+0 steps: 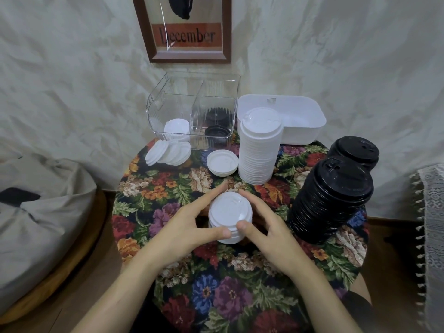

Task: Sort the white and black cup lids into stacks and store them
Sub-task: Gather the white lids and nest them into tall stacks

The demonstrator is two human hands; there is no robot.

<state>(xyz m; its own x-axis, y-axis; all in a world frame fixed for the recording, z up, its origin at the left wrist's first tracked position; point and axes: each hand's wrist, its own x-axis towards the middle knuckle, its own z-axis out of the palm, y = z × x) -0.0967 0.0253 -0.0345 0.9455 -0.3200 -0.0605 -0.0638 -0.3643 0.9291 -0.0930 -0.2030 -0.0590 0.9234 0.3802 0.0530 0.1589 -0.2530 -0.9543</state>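
A short stack of white lids stands at the middle of the floral table. My left hand and my right hand hold it from either side, thumbs at its near edge and fingers along its flanks. A tall white lid stack stands behind it. Two tall black lid stacks lean at the right. One upturned white lid and a few toppled white lids lie near the clear divided bin, which holds white lids on its left and black lids on its right.
A white plastic tub sits at the back right of the round table. A framed "December" picture hangs on the wall behind. A grey beanbag lies at the left, and a fringed cloth hangs at the right.
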